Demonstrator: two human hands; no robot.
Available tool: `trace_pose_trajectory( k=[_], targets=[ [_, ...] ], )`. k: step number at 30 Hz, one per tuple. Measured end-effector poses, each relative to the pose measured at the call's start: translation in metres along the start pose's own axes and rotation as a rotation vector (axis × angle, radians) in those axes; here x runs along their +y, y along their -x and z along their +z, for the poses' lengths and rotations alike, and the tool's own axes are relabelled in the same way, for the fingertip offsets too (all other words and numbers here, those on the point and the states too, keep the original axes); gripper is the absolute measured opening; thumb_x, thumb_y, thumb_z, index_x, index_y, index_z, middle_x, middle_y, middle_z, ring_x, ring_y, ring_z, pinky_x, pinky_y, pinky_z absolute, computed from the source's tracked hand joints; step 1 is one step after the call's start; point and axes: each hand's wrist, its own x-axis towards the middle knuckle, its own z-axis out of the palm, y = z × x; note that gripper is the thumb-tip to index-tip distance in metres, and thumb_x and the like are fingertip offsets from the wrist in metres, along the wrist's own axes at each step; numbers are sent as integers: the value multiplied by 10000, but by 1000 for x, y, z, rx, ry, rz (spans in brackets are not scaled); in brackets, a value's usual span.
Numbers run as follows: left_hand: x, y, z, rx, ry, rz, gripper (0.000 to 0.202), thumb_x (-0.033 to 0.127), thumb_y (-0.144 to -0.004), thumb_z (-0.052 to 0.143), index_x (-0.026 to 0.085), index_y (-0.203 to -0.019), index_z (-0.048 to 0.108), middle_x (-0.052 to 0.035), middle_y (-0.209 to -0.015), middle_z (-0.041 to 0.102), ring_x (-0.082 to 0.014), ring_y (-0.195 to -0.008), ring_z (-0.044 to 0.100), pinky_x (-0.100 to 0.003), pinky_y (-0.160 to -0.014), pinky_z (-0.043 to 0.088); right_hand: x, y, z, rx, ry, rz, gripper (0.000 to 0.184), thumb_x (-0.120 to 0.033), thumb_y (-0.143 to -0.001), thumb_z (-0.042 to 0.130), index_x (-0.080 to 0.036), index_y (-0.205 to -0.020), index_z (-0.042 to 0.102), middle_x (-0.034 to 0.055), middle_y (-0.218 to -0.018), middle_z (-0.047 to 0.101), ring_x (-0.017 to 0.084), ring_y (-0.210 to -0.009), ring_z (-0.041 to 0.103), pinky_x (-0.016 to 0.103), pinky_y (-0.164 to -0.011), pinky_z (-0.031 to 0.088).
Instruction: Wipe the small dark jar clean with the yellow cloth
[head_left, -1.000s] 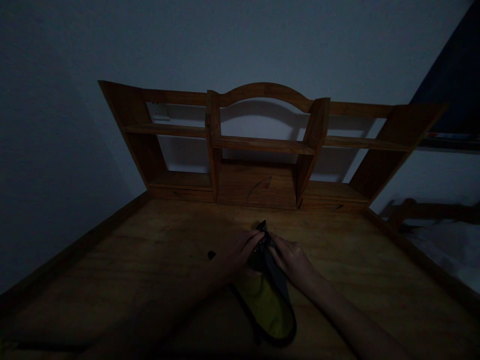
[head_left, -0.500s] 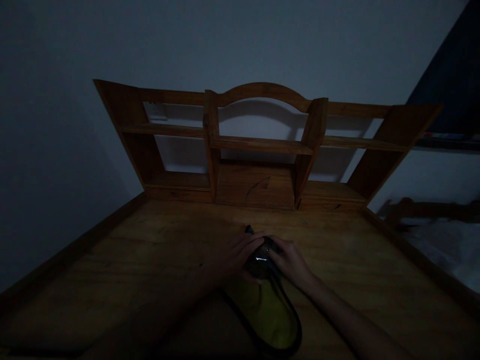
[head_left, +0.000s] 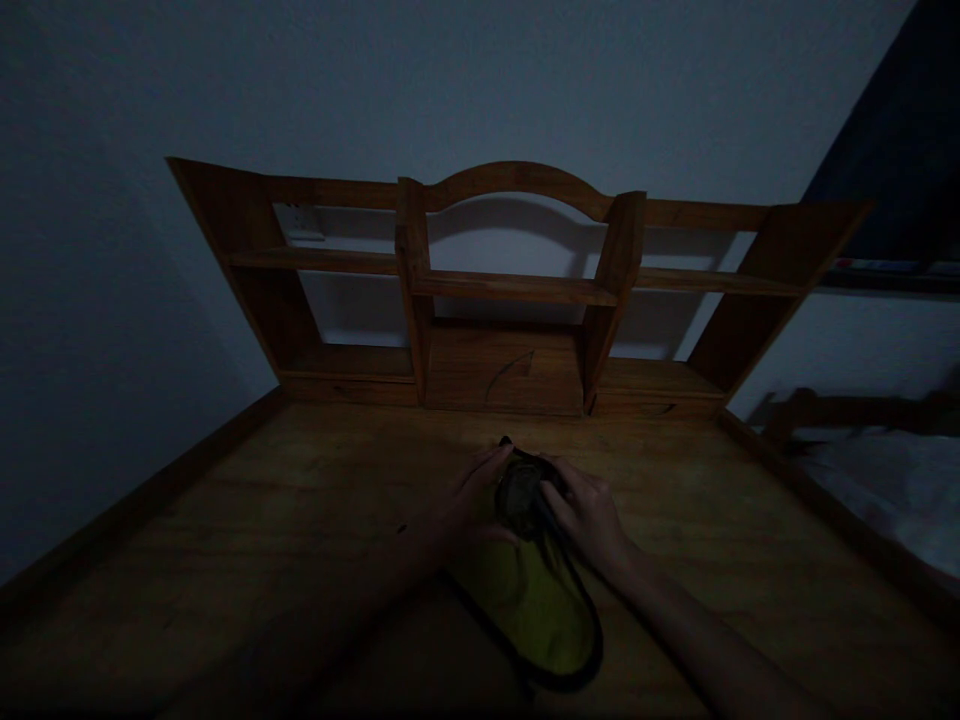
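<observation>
A yellow-green, flat pouch-like piece with black edging [head_left: 551, 620] lies on the wooden desk, its rounded end towards me. At its far end is a dark, rounded object [head_left: 517, 497]; the dim light hides what kind it is. My left hand [head_left: 472, 500] curves around the left side of this object, fingers above and thumb below. My right hand [head_left: 581, 505] is closed at the object's right side, thumb and fingers pinched on its edge. A small black tip [head_left: 505, 441] sticks out beyond the left fingertips.
A wooden desk [head_left: 315, 480] with raised side edges spreads under my hands. Along its back stands a wooden shelf unit [head_left: 517, 288] with small drawers, against a pale wall [head_left: 480, 90]. A wall socket [head_left: 304, 222] shows behind it. White cloth [head_left: 885, 490] lies beyond the right edge.
My left fingers have shifted left and opened off the top of the dark object, exposing more of it. The right hand stays on its edge. The view has shifted slightly.
</observation>
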Motion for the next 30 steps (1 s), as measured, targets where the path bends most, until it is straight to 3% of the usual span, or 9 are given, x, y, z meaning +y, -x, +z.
trace_pose_trajectory(
  k=[3,5,10,14,18,22,27,30],
  targets=[
    [-3,0,1,-36,166,-121,669,422,-838,623,333,-1416,296,-44,-1427,434,-242,-1304,426,-452,-1102,368,4,-2,3,25,24,147,157,-275,-919,522,-172,-893,637,24,-691,674,175,-583,645,228,-522,444],
    [-3,-1,1,-76,223,-169,589,397,-893,551,338,-1417,287,-37,-1413,455,-232,-1280,458,-457,-1088,384,4,-3,7,29,29,207,195,-295,-922,525,-172,-818,635,21,-660,666,171,-564,639,219,-494,402],
    [9,-5,1,-82,189,-205,757,400,-819,651,330,-1438,221,-35,-1430,433,-243,-1285,451,-434,-1078,401,3,-4,15,20,-27,278,181,-277,-923,511,-178,-876,654,29,-745,703,180,-644,667,217,-536,416],
    [16,-7,5,-40,107,-213,752,353,-837,617,309,-1451,185,-34,-1419,444,-219,-1255,486,-391,-1055,434,4,-5,16,25,-48,292,213,-231,-886,533,-191,-1062,646,35,-855,722,198,-721,679,252,-619,483],
    [14,-6,8,-2,84,-189,757,328,-836,605,278,-1455,173,-56,-1446,402,-217,-1296,437,-395,-1093,386,2,-6,17,34,-92,216,391,-179,-870,520,-204,-1259,544,54,-1081,686,200,-923,666,300,-807,523],
    [14,-4,7,32,115,-181,706,322,-832,604,248,-1420,220,-80,-1406,434,-223,-1277,453,-404,-1085,388,-1,-4,15,33,-74,118,417,-149,-885,485,-222,-1295,507,60,-1201,629,196,-1061,617,331,-922,500],
    [20,-2,3,49,131,-249,606,307,-818,607,220,-1331,296,-100,-1242,562,-248,-1141,563,-439,-1007,450,1,-2,7,-46,-1,-22,275,-185,-908,531,-205,-1179,577,74,-1068,676,209,-926,667,321,-820,550],
    [23,-2,2,44,158,-305,572,292,-812,598,224,-1297,302,-76,-1137,620,-236,-1038,618,-408,-923,501,3,-1,5,-102,54,-89,223,-211,-933,511,-187,-1145,575,89,-1004,687,216,-852,684,324,-753,571]
  ],
)
